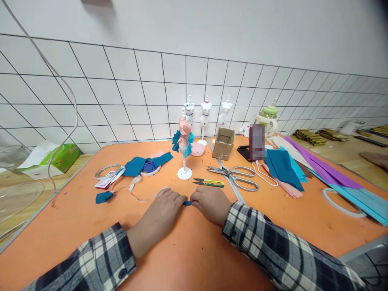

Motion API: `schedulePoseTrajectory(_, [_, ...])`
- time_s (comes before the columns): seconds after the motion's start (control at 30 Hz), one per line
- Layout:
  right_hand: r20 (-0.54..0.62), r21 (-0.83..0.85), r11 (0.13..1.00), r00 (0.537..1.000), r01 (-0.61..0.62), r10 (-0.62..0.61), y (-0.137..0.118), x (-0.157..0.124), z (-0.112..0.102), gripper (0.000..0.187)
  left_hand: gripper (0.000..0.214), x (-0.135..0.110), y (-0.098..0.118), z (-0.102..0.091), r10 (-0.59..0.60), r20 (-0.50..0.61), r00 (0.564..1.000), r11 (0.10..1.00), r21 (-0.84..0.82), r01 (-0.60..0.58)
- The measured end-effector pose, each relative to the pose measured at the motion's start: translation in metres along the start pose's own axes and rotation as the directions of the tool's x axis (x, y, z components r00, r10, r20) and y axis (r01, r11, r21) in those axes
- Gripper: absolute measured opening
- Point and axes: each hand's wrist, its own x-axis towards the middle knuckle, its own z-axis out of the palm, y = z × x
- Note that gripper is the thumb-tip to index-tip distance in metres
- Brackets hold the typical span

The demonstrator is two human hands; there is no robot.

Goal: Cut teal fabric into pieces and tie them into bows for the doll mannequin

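Note:
My left hand [162,212] and my right hand [212,204] rest knuckles-up on the orange table [188,258], fingers curled. Between them they pinch a small piece of blue paper [187,203]. Just beyond my hands stands a small mannequin [184,145] on a white stand, dressed in pink and blue paper. Yellow thread snips [209,182] lie right in front of my right hand. Large silver scissors [235,176] lie a little farther right.
Blue paper scraps [142,165], tape rolls [107,170] and a ribbon lie at left. Three bare mannequins [206,113], a pink dish [197,149], a cardboard box [223,143], a phone [257,142] and a bottle [268,117] stand behind. Coloured crepe sheets [318,167] lie right. A tissue box [57,158] sits far left.

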Motion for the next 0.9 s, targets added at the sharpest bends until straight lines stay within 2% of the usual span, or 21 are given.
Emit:
schedulePoseTrajectory(0.1, [-0.022,-0.005,1.000,1.000,0.011,-0.011,-0.002,-0.001,0.000,0.018,0.014,0.001,0.000,-0.001,0.008,0.005,1.000,1.000,-0.011,-0.008])
schedulePoseTrajectory(0.2, [-0.013,0.003,1.000,1.000,-0.014,0.014,-0.003,-0.001,-0.001,0.014,0.016,0.002,0.001,-0.001,0.010,-0.038,0.999,1.000,-0.019,-0.011])
schedulePoseTrajectory(0.4, [0.018,-0.004,1.000,1.000,0.011,-0.011,-0.004,-0.001,-0.002,0.025,0.014,0.001,0.001,0.003,0.038,-0.150,0.988,0.999,-0.033,-0.044])
schedulePoseTrajectory(0.5, [0.019,0.008,1.000,1.000,0.017,-0.017,-0.006,-0.002,-0.004,0.023,0.015,-0.003,0.004,0.000,0.036,-0.143,0.989,0.996,-0.073,-0.046])
schedulePoseTrajectory(0.63, [-0.008,-0.009,0.997,0.997,0.079,-0.080,-0.012,-0.004,-0.006,0.021,0.042,-0.007,0.010,-0.005,0.012,-0.093,0.996,0.998,-0.067,-0.018])
schedulePoseTrajectory(0.77, [0.022,-0.037,0.997,0.998,0.065,-0.064,-0.018,-0.005,-0.008,0.025,0.019,-0.006,0.011,-0.007,-0.017,-0.091,0.996,1.000,-0.019,0.015])
schedulePoseTrajectory(0.9, [0.039,-0.061,0.996,0.997,0.068,-0.065,-0.018,-0.006,-0.008,0.029,0.018,-0.005,0.009,-0.007,-0.022,-0.113,0.993,0.999,-0.046,0.017])
